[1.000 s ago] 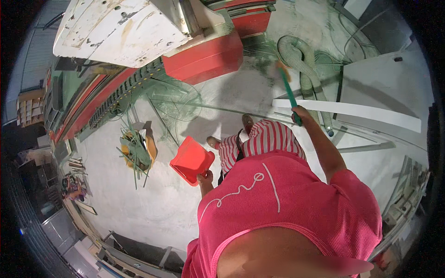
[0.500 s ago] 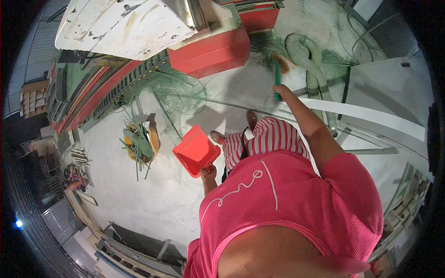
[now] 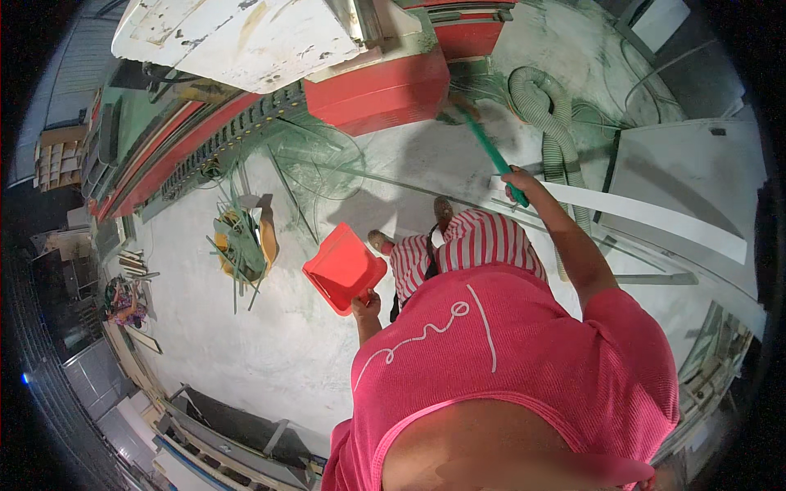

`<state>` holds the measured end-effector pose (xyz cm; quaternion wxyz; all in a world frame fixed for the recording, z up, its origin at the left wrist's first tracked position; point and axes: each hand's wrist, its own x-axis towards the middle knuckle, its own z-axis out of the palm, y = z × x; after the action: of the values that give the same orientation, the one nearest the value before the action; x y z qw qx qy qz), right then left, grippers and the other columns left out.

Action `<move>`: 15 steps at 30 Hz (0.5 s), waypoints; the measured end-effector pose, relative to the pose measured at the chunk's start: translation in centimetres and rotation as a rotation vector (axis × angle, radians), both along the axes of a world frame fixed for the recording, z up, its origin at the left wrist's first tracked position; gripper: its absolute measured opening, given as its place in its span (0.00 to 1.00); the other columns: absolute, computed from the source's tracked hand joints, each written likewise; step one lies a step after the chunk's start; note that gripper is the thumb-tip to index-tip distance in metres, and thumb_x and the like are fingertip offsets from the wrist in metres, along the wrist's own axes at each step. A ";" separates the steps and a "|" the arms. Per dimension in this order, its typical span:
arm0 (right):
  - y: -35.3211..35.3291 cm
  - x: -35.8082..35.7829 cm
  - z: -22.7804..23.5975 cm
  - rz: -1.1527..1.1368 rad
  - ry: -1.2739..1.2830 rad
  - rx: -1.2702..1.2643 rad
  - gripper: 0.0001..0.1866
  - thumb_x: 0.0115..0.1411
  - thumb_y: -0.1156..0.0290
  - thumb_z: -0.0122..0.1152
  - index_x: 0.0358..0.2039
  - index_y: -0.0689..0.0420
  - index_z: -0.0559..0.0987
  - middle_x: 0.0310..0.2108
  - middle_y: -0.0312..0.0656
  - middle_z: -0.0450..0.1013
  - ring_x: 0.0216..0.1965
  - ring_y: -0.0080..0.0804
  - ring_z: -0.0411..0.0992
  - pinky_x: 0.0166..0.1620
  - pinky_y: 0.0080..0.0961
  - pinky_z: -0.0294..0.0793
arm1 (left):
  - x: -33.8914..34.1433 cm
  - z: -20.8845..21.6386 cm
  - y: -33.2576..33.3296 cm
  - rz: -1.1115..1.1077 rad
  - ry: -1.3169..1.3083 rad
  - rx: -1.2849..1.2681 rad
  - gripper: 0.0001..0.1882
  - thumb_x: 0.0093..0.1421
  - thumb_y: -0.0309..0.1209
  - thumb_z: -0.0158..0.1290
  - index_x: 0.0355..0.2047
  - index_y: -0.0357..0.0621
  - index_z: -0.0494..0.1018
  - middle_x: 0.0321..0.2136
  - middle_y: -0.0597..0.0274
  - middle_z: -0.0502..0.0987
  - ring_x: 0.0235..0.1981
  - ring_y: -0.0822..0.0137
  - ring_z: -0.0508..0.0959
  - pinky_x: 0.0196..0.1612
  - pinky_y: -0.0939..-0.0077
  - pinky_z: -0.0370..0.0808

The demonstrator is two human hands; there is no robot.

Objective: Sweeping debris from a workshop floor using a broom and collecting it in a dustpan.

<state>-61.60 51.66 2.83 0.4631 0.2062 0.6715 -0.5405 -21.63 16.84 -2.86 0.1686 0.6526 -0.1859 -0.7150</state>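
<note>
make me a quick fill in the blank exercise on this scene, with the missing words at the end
1. The right hand grips a brush whose handle is coloured ____.
2. The left hand holds a dustpan coloured ____.
3. The person's trousers have a red and white pattern of ____.
4. In the picture, the bundle of green strips lies to the ____ of the dustpan.

Missing words: green; red; stripes; left.
</note>
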 end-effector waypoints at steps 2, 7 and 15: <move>0.4 -0.8 -0.9 -0.040 -0.006 0.084 0.12 0.43 0.73 0.49 0.30 0.62 0.62 0.12 0.42 0.61 0.09 0.31 0.61 0.12 0.27 0.61 | -1.2 0.8 0.2 0.258 0.076 0.209 0.10 0.43 0.32 0.38 0.22 0.41 0.67 0.17 0.60 0.71 0.18 0.65 0.70 0.20 0.77 0.69; -0.7 -3.0 -4.3 -0.293 -0.090 0.005 0.06 0.42 0.72 0.48 0.21 0.60 0.63 0.13 0.42 0.62 0.10 0.32 0.62 0.12 0.28 0.63 | 0.9 0.2 2.6 -0.847 -0.397 -1.050 0.10 0.42 0.32 0.39 0.22 0.41 0.67 0.16 0.60 0.71 0.17 0.64 0.71 0.21 0.77 0.70; -7.6 -3.7 -6.9 0.027 -0.033 0.238 0.06 0.42 0.71 0.48 0.20 0.60 0.66 0.14 0.40 0.63 0.12 0.30 0.63 0.14 0.25 0.62 | 2.1 -0.1 2.2 -0.391 -0.149 -0.543 0.10 0.43 0.32 0.39 0.23 0.40 0.66 0.16 0.60 0.71 0.15 0.64 0.69 0.20 0.77 0.69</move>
<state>-65.26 44.10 -4.06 0.4536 0.2596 0.7258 -0.4473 -19.55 19.06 -2.99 0.1818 0.5866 -0.5027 -0.6084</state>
